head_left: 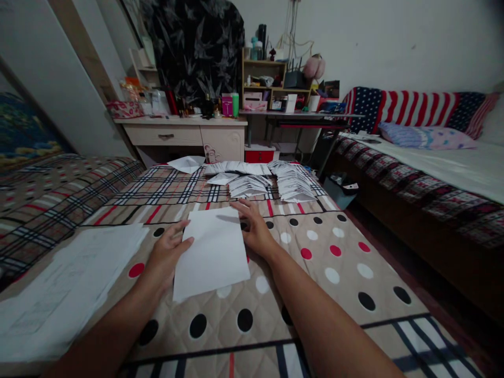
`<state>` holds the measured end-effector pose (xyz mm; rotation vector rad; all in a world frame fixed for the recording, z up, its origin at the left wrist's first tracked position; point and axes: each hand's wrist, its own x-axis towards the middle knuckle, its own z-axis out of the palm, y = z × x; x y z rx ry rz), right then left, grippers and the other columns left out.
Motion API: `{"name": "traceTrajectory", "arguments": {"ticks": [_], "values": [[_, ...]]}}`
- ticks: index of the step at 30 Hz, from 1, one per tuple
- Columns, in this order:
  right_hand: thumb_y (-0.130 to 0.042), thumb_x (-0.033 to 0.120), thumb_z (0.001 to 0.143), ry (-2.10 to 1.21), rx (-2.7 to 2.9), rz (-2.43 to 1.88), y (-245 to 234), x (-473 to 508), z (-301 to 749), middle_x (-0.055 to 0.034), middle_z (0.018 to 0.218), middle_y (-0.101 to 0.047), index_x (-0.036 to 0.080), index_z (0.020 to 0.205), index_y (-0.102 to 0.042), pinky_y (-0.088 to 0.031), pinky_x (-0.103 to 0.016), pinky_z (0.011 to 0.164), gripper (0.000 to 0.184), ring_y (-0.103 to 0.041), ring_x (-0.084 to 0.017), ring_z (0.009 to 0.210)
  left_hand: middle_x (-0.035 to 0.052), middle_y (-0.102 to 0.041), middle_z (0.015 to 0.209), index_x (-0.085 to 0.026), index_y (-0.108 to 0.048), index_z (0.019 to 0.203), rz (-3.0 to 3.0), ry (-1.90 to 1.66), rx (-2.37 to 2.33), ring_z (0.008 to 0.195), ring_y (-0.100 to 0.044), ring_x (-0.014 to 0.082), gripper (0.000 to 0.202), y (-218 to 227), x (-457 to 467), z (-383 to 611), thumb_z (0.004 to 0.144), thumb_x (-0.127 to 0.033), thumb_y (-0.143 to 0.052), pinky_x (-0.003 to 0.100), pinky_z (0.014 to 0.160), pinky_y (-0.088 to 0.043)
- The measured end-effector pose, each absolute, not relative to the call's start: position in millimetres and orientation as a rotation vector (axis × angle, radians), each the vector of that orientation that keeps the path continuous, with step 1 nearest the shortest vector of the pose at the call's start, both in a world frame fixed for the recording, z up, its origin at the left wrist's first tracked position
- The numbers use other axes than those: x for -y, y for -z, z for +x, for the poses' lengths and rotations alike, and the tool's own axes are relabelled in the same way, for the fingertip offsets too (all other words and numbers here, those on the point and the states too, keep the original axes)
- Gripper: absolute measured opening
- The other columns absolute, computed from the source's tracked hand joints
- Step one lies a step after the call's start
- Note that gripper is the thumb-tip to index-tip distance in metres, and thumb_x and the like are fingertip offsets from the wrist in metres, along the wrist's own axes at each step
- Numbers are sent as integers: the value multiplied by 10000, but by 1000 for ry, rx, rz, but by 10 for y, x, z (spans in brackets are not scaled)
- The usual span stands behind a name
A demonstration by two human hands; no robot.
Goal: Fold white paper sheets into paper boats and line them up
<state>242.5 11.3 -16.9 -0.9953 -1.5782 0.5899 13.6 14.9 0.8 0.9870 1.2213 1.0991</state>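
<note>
A white sheet of paper lies in front of me, slightly turned, above the dotted bedspread. On its left edge my left hand is closed, with the thumb on top and the other fingers partly hidden. My right hand is at the upper right corner, its fingers stretched out and apart; the fingertips reach the corner and cast a shadow on the sheet. Left of my left arm lies a stack of larger paper sheets with faint print on the top one.
Beyond the sheet stand rows of folded papers and a shorter folded pile. A loose folded paper lies to their left. A cluttered dresser and desk are behind the bed; a grey bin stands between this bed and another bed.
</note>
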Motion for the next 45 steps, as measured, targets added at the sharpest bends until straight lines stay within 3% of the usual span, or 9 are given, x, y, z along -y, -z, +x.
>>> {"name": "traceTrajectory", "arguments": {"ticks": [5, 11, 15, 18, 22, 27, 34, 41, 45], "values": [[-685, 72, 742, -617, 1643, -1062, 207, -133, 2467, -77, 1187, -612, 245, 846, -793, -460, -372, 961, 229, -589, -218, 1109, 69, -741, 904, -145, -702, 1058, 934, -941, -1203, 628, -655, 135, 380, -83, -209, -3, 691, -233, -738, 191, 496, -502], [-701, 109, 725, -673, 1382, -1096, 298, -213, 2481, -86, 1011, -675, 224, 815, -797, -491, -358, 895, 175, -637, -212, 983, 79, -718, 1125, -199, -661, 1184, 1144, -1091, -1160, 960, -697, 228, 564, -72, -254, -178, 640, -290, -779, 260, 737, -588], [-706, 102, 710, -753, 1422, -1082, 316, -216, 2469, -73, 1007, -692, 221, 785, -789, -507, -338, 874, 164, -647, -197, 950, 84, -635, 1278, -239, -578, 1286, 1526, -1156, -1244, 978, -698, 235, 744, 14, -247, -161, 590, -347, -819, 325, 807, -599], [-693, 109, 732, -772, 1530, -1101, 300, -193, 2460, -56, 988, -702, 210, 794, -779, -513, -333, 862, 147, -653, -182, 909, 82, -668, 1199, -221, -640, 1163, 1690, -1151, -1271, 860, -720, 228, 583, 60, -246, -147, 626, -392, -793, 362, 742, -619], [-713, 106, 721, -722, 1602, -1109, 266, -151, 2451, -74, 1065, -685, 204, 832, -783, -497, -343, 913, 163, -650, -198, 991, 54, -733, 1072, -241, -754, 946, 2066, -1041, -1100, 979, -699, 246, 234, 61, -258, -239, 770, -375, -677, 382, 911, -564], [-726, 108, 728, -664, 1685, -1069, 253, -128, 2438, -105, 1250, -624, 219, 991, -772, -479, -358, 954, 289, -603, -222, 1133, 49, -743, 1070, -258, -755, 1004, 2258, -1075, -1091, 1001, -695, 251, 272, 120, -292, -409, 766, -369, -684, 355, 892, -563], [-771, 161, 725, -577, 1762, -1059, 163, -112, 2450, -70, 1191, -679, 256, 881, -789, -398, -394, 1037, 183, -582, -222, 1154, 47, -743, 1047, -236, -760, 946, 2164, -1219, -1149, 989, -692, 214, 191, 225, -321, -347, 807, -319, -658, 357, 927, -553], [-712, 322, 764, -849, 1715, -1039, 147, -53, 2437, -53, 850, -736, 179, 834, -776, -493, -320, 775, 171, -654, -194, 807, 30, -757, 981, -260, -770, 869, 2189, -1070, -1153, 909, -708, 217, 174, 197, -306, -291, 778, -379, -680, 338, 862, -576], [-689, 445, 761, -1013, 1597, -1101, 199, -50, 2430, -8, 604, -609, 137, 634, -704, -399, -241, 544, 334, -519, -114, 553, 31, -765, 929, -251, -763, 906, 2118, -943, -1268, 826, -718, 239, 252, 173, -278, -278, 735, -428, -708, 333, 768, -587]]}}
